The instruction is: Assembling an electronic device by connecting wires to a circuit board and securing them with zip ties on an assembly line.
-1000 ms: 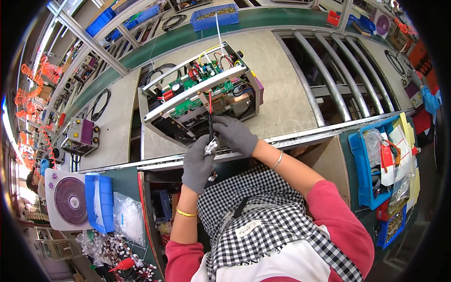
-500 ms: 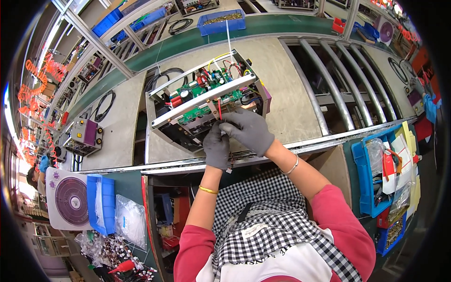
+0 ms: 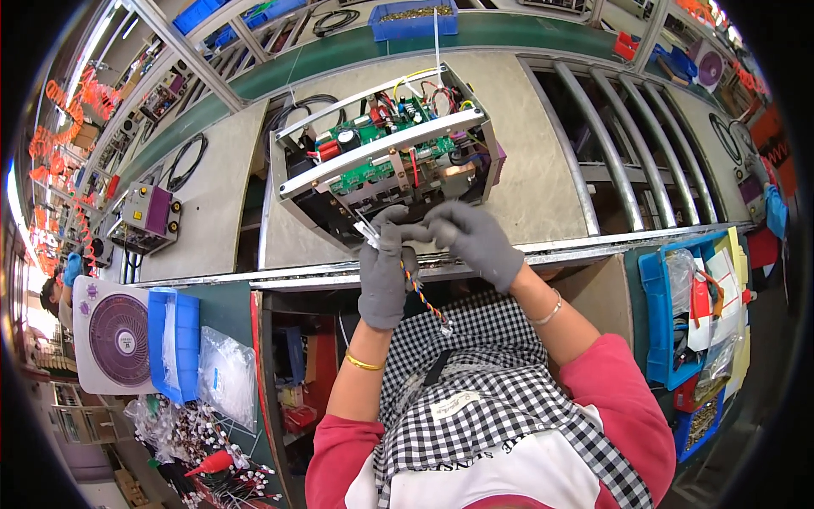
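Note:
My left hand (image 3: 383,276), in a grey glove, is closed around a thin twisted cable of coloured wires (image 3: 415,288). White ends of the cable stick up past its fingers, and a small white connector (image 3: 447,327) dangles below. My gloved right hand (image 3: 479,242) hovers just right of it, fingers apart and somewhat blurred, with nothing visible in them. Beyond both hands stands an open metal-framed machine (image 3: 381,165), its green circuit boards, wires and black lower parts exposed. A red wire (image 3: 415,168) hangs at its near side.
Metal rollers (image 3: 632,161) lie right of the machine. A finished-looking purple and grey unit (image 3: 148,219) stands left. Blue bins (image 3: 174,348) flank me, with a fan (image 3: 119,341) and loose wire bundles (image 3: 199,450) at lower left. A metal edge (image 3: 509,254) runs in front.
Both hands have drawn back from the machine's near side toward me. The twisted cable now shows in my left hand, and my right hand has moved away to the right.

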`<state>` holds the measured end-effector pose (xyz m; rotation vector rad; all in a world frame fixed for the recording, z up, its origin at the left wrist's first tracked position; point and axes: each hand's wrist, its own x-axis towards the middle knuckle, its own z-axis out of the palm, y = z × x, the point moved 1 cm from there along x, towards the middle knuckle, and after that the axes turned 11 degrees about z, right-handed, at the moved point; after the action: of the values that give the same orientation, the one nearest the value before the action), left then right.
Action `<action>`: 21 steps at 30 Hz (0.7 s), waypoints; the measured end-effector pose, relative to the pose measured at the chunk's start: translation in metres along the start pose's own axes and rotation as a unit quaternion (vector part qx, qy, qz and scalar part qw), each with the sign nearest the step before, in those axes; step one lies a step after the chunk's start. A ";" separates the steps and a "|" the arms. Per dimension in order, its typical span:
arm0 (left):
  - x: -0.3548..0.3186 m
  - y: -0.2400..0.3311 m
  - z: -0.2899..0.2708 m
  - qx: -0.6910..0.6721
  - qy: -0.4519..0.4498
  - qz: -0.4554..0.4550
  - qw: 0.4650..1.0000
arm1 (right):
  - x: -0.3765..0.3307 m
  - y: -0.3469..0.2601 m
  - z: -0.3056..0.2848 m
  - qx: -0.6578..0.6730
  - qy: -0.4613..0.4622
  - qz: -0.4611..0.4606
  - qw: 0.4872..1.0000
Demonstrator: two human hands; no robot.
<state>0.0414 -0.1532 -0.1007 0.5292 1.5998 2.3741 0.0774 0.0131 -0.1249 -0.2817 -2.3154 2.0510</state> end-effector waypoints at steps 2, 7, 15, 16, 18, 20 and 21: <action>-0.001 -0.008 0.010 0.009 -0.004 0.035 0.999 | -0.026 -0.023 0.013 0.106 -0.118 0.063 0.985; 0.009 -0.019 0.022 0.130 -0.087 0.110 0.982 | -0.041 -0.023 -0.009 0.034 -0.135 0.142 0.980; 0.015 -0.022 0.026 0.124 -0.052 0.072 0.988 | -0.035 -0.038 -0.056 -0.147 -0.033 0.017 0.988; 0.016 -0.025 0.023 0.175 -0.055 0.092 0.979 | -0.036 -0.041 -0.060 -0.159 -0.026 0.061 0.985; 0.017 -0.024 0.028 0.154 -0.049 0.087 0.983 | -0.032 -0.036 -0.060 -0.164 -0.001 0.020 0.986; 0.019 -0.030 0.036 0.089 -0.036 0.101 0.990 | -0.028 -0.038 -0.058 -0.169 0.020 -0.023 0.985; 0.020 -0.032 0.037 0.087 -0.035 0.103 0.990 | -0.025 -0.042 -0.054 -0.218 0.049 -0.086 0.971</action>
<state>0.0382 -0.1023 -0.1141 0.8406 1.8091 2.3383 0.1055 0.0569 -0.0746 -0.1785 -2.5991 1.4054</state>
